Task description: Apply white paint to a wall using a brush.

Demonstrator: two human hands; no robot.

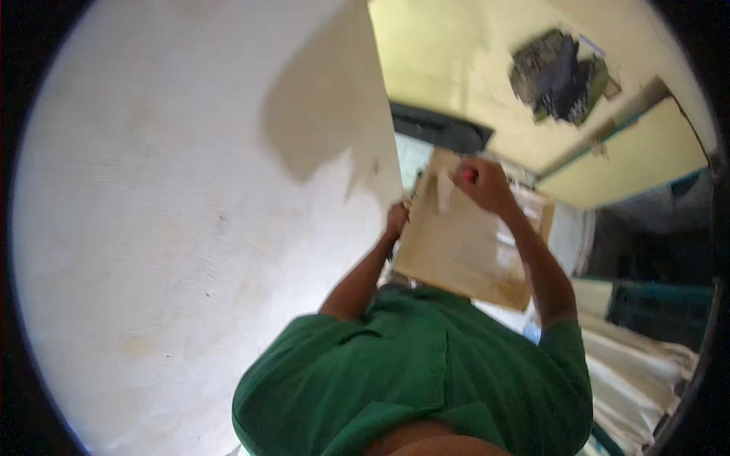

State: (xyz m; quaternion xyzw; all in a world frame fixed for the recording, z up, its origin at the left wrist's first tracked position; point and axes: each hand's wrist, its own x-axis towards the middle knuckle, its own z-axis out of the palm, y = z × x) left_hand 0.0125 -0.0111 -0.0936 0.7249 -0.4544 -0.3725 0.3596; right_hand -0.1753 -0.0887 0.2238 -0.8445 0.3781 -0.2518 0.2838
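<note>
Before my green shirt is a tan, flat-faced panel or box (462,245), tilted in the view. My left hand (398,219) is at its left edge, with the fingers partly hidden; whether it grips the edge cannot be told. Over the upper part of the panel, my right hand (482,181) is closed around a small object with a red end (470,175). The rest of that object is blurred and hidden by the fingers, so its kind cannot be told.
A white wall (199,199) rises close on the left. Dark and olive cloth items (556,77) hang on the yellowish wall at the upper right. A dark ledge (439,126) lies beyond the panel, and pale sheeting or fabric (633,376) is at the lower right.
</note>
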